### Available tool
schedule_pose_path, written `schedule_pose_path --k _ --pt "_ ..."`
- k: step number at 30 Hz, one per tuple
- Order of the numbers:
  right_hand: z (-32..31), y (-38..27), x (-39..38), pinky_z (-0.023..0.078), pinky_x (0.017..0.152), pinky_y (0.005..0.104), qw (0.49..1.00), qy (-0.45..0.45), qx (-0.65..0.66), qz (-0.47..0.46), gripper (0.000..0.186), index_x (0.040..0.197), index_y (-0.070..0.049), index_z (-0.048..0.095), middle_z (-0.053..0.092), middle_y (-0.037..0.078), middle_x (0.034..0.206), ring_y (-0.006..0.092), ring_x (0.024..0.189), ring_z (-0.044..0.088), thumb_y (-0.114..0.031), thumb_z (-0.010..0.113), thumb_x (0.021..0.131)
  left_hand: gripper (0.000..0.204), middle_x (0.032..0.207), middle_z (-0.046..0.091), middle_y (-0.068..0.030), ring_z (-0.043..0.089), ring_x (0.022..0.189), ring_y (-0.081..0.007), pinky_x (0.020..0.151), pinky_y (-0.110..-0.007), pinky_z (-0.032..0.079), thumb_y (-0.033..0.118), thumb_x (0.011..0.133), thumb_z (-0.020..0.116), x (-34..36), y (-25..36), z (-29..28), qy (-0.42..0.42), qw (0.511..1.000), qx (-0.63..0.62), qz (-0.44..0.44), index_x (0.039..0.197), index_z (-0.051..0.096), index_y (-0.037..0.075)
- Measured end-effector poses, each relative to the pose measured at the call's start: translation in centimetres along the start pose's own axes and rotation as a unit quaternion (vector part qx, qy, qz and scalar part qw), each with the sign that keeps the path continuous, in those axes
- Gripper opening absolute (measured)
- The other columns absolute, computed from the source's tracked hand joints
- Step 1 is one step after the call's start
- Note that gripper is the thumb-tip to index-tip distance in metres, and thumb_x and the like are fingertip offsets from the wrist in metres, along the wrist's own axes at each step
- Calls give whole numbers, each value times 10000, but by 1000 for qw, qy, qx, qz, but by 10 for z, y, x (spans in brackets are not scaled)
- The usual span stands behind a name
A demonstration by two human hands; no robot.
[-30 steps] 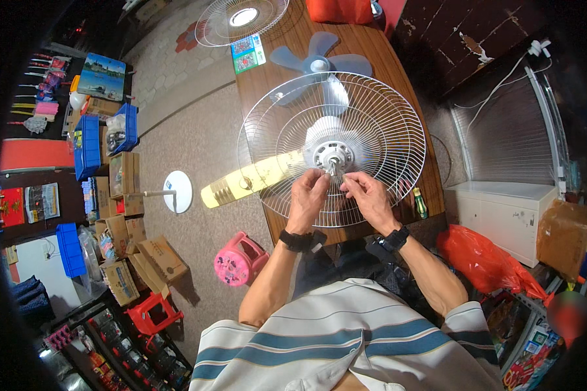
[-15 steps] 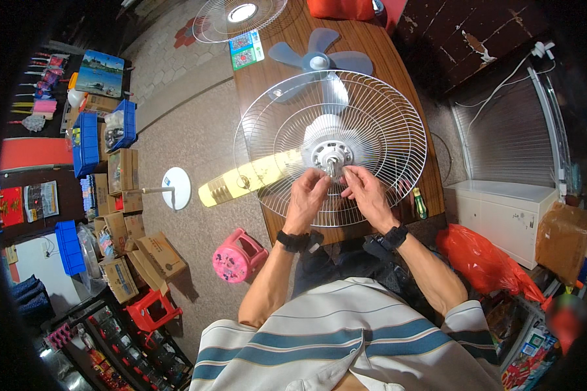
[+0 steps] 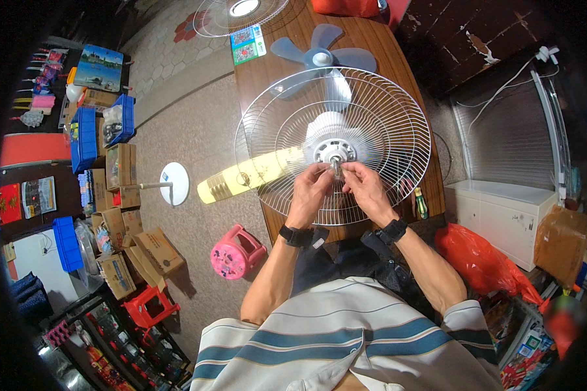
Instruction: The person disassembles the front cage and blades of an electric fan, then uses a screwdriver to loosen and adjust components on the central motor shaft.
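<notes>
A white fan's rear wire guard (image 3: 398,104) stands over the wooden table, with a white motor hub (image 3: 323,151) and a bare metal shaft (image 3: 335,162) at its middle. My left hand (image 3: 311,193) and my right hand (image 3: 368,192) come from below, fingers pinched together on either side of the shaft tip. What the fingertips hold is too small and too covered to make out. Beyond the guard lies a translucent blue fan blade (image 3: 355,60). The fan's pale yellow body (image 3: 231,181) sticks out past the table's left edge.
A front wire guard (image 3: 223,27) and a green-and-blue printed card (image 3: 246,45) lie at the far end of the wooden table (image 3: 385,42). A green-handled screwdriver (image 3: 421,203) rests by the right edge. A pink stool (image 3: 231,255) and white round base (image 3: 178,185) stand left.
Both hands have moved slightly up, and their pinched fingertips are now closer to the shaft tip. The view has shifted a little; the fan parts lie as before.
</notes>
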State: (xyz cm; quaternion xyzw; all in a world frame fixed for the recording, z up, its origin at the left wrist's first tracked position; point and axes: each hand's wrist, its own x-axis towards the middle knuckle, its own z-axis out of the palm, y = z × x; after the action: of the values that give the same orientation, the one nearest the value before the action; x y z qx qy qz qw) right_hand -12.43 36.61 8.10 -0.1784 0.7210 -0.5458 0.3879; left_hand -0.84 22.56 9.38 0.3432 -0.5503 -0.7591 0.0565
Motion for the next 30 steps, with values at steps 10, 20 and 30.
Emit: schedule_pose_path --k 10,20,30 --pt "6 -9 -19 565 716 312 998 14 -12 -53 269 1227 47 661 752 101 992 144 803 712 -183 590 1106 159 906 690 0 585 745 -83 711 -254 495 169 1070 676 -2 -2 -2 -7 997 -76 14 1095 699 14" --pt "12 2 -16 571 753 295 999 -11 49 -20 233 1205 49 652 753 85 1039 130 846 708 -151 601 1098 245 903 684 -15 610 761 -93 698 -285 525 197 1098 638 2 14 2 30 998 -34 51 1239 662 -2" --pt "23 19 -10 539 845 288 993 35 112 -2 253 1246 72 640 712 66 1062 118 952 645 -110 588 1078 282 996 742 -193 755 857 -309 749 -401 587 5 979 683 25 25 -12 -34 902 327 279 1260 663 11"
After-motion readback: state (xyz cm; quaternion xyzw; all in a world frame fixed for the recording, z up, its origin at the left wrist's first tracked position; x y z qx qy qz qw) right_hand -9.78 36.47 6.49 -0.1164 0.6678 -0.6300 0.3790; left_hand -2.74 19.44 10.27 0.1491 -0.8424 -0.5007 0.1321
